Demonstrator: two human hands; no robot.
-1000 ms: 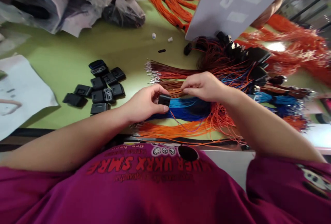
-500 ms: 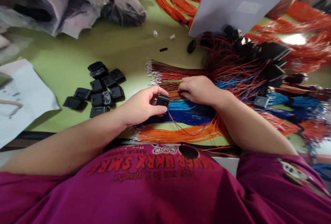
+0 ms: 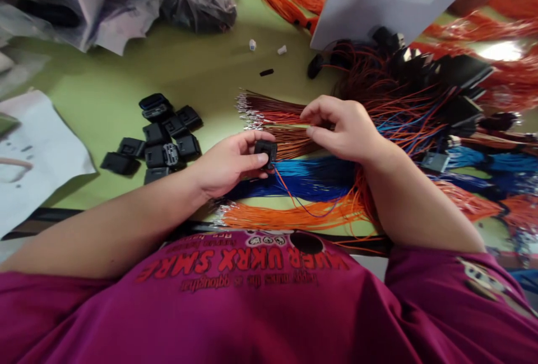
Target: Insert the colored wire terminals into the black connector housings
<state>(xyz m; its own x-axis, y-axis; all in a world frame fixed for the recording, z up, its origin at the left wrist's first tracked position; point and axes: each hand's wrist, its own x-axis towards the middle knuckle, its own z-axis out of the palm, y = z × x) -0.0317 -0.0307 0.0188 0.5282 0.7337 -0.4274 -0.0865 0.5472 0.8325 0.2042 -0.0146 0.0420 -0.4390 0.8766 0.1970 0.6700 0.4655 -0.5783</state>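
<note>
A black connector housing (image 3: 271,148) is pinched between the thumb and fingers of my left hand (image 3: 229,165). Thin orange and blue wires (image 3: 286,185) come out of its lower side and loop down to the right. My right hand (image 3: 347,129) is over the brown and red wires, its thumb and forefinger bent and slightly apart, with nothing visible between them. Under and around it lie bundles of brown wires (image 3: 290,137), red wires (image 3: 281,117), light blue wires (image 3: 294,168), dark blue wires (image 3: 311,182) and orange wires (image 3: 260,215), with metal terminals at their left ends.
Several loose black connector housings (image 3: 157,133) lie left of my hands. A white sheet (image 3: 46,140) is at the far left, plastic bags (image 3: 202,3) behind. At the right, black connectors (image 3: 462,73) top a wire heap beneath a leaning pale board (image 3: 378,5). Small white pieces (image 3: 282,49) lie beyond.
My right hand has risen from the brown wires and shifted slightly up and right, its thumb and forefinger parting. In my left hand the connector housing has turned, and the thumb now presses its face.
</note>
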